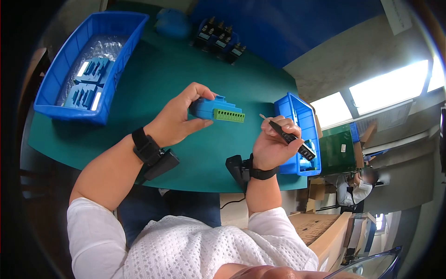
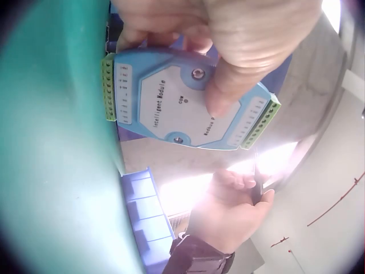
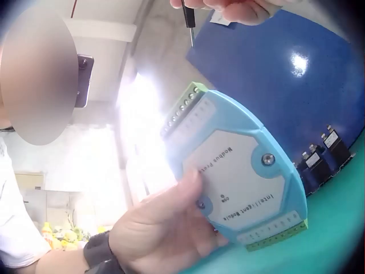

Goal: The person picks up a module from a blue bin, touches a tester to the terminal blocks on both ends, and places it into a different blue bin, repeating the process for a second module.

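A light-blue module (image 1: pixel 203 108) with green terminal strips (image 1: pixel 229 116) is held above the table by my left hand (image 1: pixel 179 116), thumb on one face and fingers on the other. In the left wrist view the module's labelled face (image 2: pixel 182 103) shows, with two screws and a green strip at each end. My right hand (image 1: pixel 274 146) grips a black screwdriver (image 1: pixel 290 137) to the right of the module; its tip points toward the module, apart from it. The right wrist view shows the screwdriver (image 3: pixel 189 17) at the top, above the module (image 3: pixel 245 171).
On the green table (image 1: pixel 162 69), a blue bin (image 1: pixel 45 88) with similar modules stands at the left. Another blue bin (image 1: pixel 310 109) is at the right, beside my right hand. Black components with metal posts (image 1: pixel 218 42) stand at the back. A seated person (image 1: pixel 355 190) is farther right.
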A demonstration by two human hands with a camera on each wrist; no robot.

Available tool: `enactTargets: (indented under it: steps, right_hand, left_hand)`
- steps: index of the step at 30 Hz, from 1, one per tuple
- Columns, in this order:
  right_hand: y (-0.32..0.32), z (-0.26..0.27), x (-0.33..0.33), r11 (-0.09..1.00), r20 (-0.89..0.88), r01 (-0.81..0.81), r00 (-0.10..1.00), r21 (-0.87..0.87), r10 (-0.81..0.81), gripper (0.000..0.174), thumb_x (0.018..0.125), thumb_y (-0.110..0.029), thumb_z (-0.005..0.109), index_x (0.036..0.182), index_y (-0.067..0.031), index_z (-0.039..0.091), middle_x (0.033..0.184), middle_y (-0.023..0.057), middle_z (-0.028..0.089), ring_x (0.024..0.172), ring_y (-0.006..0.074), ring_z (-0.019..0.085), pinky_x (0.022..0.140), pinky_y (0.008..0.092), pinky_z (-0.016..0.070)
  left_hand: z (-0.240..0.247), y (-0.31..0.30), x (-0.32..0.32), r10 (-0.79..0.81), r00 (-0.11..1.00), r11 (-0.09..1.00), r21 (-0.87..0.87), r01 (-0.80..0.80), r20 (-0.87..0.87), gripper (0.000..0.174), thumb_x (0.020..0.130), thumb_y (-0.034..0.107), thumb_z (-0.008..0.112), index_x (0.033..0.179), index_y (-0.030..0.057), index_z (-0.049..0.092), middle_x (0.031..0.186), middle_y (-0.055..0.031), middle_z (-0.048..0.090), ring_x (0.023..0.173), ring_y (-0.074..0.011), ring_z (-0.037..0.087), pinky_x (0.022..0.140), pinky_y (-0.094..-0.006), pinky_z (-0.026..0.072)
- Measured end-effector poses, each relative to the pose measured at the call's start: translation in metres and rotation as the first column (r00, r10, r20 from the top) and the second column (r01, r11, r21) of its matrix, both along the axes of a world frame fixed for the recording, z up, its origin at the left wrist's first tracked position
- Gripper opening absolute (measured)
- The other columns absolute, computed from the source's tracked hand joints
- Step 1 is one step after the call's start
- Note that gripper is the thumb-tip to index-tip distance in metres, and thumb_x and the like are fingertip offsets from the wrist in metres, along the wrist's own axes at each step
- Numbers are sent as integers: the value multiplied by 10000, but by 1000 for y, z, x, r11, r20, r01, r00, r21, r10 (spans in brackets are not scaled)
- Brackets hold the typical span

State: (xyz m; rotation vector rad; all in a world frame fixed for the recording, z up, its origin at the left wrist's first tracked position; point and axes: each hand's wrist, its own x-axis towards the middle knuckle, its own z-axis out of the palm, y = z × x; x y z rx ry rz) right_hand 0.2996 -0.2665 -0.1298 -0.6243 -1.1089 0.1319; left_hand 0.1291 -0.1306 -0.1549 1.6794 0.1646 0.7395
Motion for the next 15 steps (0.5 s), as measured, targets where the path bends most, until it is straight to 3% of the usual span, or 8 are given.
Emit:
enactTargets:
  steps: [9,15]
  right_hand:
    - [3,-4,3,998,11,-23,1000,-59,23,448,902,-463,457,909,-23,542,749,99,521,650,211,518,581,316,452]
    - [8,-13,6,992,5,73,997,-107,-73,372,920,-368,476,946,1,517,824,92,501,695,173,532,657,317,471]
  left_hand:
    - [0,1,-1,2,1000,1000,16,-1,-13,442,732,-77,613,1078,95,397,1203,-107,490,1040,-153,485,923,-305,380]
    - [-2,2,3,21,999,999,31,-23,45,454,736,-83,616,1092,94,398,1198,-110,489,1064,-160,487,939,-303,370]
